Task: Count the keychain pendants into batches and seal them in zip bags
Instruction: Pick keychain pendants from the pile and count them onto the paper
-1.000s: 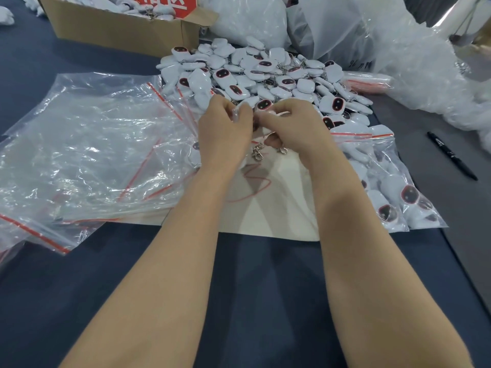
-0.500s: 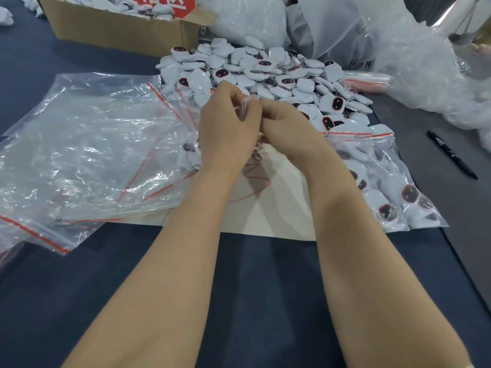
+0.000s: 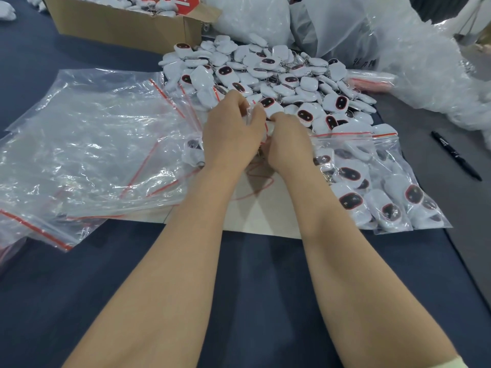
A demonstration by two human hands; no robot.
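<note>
A heap of white keychain pendants (image 3: pixel 268 73) with dark red-rimmed faces lies on the blue table ahead of me. My left hand (image 3: pixel 231 134) and my right hand (image 3: pixel 288 144) meet at the heap's near edge, fingers curled. The left fingers pinch pendants and a bit of clear plastic; the right fingers grip a pendant (image 3: pixel 269 105) at the heap's edge. Metal clasps dangle between the two hands. Empty zip bags (image 3: pixel 87 144) with red seal strips are spread to the left. Filled zip bags (image 3: pixel 377 187) of pendants lie to the right.
A white sheet (image 3: pixel 263 213) with red marks lies under my wrists. A cardboard box (image 3: pixel 125 25) of more pendants stands at the back left. Large plastic sacks (image 3: pixel 345 27) crowd the back right. A black marker (image 3: pixel 455 155) rests on the grey surface at right.
Both hands have moved forward from over the white sheet to the near edge of the heap, staying close together. The right hand now reaches onto a pendant there.
</note>
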